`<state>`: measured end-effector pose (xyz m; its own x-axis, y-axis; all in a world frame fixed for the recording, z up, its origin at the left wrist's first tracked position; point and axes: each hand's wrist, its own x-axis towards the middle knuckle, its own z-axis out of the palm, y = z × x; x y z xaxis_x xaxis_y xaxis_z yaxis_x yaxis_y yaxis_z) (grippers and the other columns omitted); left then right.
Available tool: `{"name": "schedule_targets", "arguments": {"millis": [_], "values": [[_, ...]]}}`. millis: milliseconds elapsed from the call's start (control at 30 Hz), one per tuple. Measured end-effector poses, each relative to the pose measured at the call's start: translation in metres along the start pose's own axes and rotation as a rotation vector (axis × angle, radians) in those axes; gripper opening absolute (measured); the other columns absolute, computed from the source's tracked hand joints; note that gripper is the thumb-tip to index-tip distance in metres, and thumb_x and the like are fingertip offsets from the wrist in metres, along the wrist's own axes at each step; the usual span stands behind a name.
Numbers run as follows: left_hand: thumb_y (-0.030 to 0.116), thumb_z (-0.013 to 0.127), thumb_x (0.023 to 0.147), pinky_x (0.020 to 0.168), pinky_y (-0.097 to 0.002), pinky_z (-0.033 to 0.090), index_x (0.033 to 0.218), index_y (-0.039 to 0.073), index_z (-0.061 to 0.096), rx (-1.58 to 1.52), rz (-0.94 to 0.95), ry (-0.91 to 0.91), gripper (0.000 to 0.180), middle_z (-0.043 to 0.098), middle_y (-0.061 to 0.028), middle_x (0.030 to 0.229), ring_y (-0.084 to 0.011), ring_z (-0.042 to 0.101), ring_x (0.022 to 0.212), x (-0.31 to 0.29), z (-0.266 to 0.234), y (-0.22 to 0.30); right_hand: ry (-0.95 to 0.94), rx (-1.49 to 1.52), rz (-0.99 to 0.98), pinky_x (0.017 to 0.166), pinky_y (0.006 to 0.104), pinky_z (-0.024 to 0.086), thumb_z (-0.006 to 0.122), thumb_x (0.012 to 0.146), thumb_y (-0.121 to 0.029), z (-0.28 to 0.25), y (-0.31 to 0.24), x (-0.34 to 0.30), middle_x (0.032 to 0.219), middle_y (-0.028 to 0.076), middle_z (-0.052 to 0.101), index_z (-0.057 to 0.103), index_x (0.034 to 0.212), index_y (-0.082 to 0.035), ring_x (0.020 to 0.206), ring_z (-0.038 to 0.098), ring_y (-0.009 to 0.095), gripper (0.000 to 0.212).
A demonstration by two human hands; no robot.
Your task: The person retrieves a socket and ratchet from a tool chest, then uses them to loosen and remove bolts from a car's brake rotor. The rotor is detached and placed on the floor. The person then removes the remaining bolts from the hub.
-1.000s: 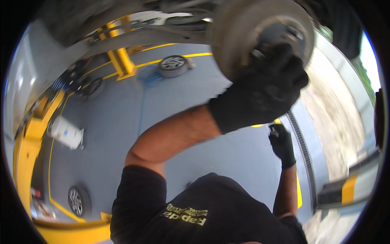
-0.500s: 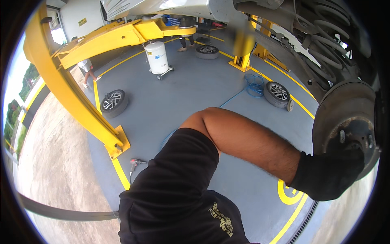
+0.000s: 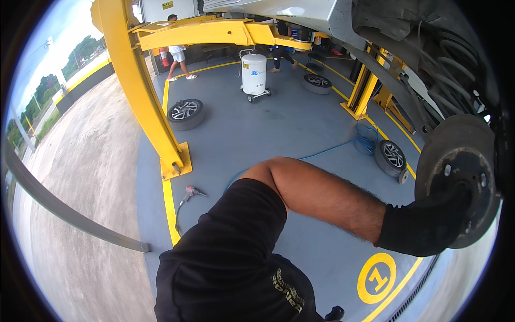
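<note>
My left hand [image 3: 426, 222], in a black glove, reaches across to the right and lies against the hub face of a dark, worn brake disc [image 3: 437, 147]. Its fingers are lost against the dark hub, so their grip cannot be made out. Several wheel studs [image 3: 447, 170] stick out of the hub around the hand. The disc hangs under a raised car [image 3: 322, 13], with a coil spring [image 3: 456, 59] above it. At the lower edge shows a small black shape [image 3: 335, 313] that I cannot make out. My right hand is not in view.
A yellow lift post [image 3: 134, 96] stands at the left with its arm [image 3: 204, 33] under the car. Wheels [image 3: 185, 112] [image 3: 317, 83] [image 3: 390, 155], a white wheeled tank [image 3: 254, 75], a blue hose [image 3: 327, 152] and an impact wrench [image 3: 191, 192] are on the floor. A person [image 3: 177, 53] is beyond.
The view has shifted, so the room sits further right and lower at the back. My left hand has moved slightly left in the picture and stays at the hub; the person behind has come into fuller view.
</note>
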<state>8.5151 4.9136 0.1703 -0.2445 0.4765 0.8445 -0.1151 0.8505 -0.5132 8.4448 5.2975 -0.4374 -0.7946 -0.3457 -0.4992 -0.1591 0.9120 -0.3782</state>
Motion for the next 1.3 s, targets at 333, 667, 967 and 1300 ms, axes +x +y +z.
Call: {"name": "schedule_targets", "arguments": {"millis": [333,667,967,1300], "values": [[0.021,0.073,0.098,0.103,-0.0304,0.055,0.124,0.007,0.077,-0.005,-0.088,-0.054,0.03,0.075,-0.0078,0.126,-0.0203,0.07,0.116,0.021,-0.056,-0.012,-0.127,-0.022,-0.067,0.088,0.0452,0.06,0.072,0.088,-0.024,0.033,-0.038,0.026,0.1,0.01,0.08,0.082,0.101,-0.019,0.095,0.075,0.033,0.016],[0.02,0.078,0.09,0.104,-0.0477,0.059,0.123,-0.006,0.073,0.222,0.125,-0.151,0.043,0.073,-0.0239,0.123,-0.0399,0.071,0.114,0.009,-0.023,-0.004,-0.189,0.022,-0.096,0.089,0.0433,0.06,0.073,0.087,-0.026,0.048,-0.055,0.022,0.102,0.008,0.081,0.083,0.1,-0.022,0.096,0.076,0.03,0.017],[0.011,0.074,0.081,0.101,-0.0559,0.057,0.114,-0.012,0.072,-0.074,0.1,0.06,0.041,0.072,-0.0299,0.115,-0.0442,0.07,0.11,0.032,-0.03,0.004,-0.15,0.105,0.058,0.089,0.0417,0.06,0.075,0.085,-0.027,0.098,0.041,-0.03,0.104,0.006,0.081,0.085,0.1,-0.025,0.097,0.077,0.027,0.018],[0.028,0.078,0.09,0.072,-0.0394,0.054,0.114,0.005,0.072,-0.238,0.261,-0.144,0.033,0.069,-0.0086,0.106,-0.0266,0.069,0.089,0.038,-0.025,-0.014,-0.194,0.548,0.288,0.066,0.0423,0.058,0.077,0.086,-0.022,0.129,0.088,-0.109,0.084,0.007,0.075,0.081,0.099,-0.016,0.07,0.07,0.025,0.015]]}}
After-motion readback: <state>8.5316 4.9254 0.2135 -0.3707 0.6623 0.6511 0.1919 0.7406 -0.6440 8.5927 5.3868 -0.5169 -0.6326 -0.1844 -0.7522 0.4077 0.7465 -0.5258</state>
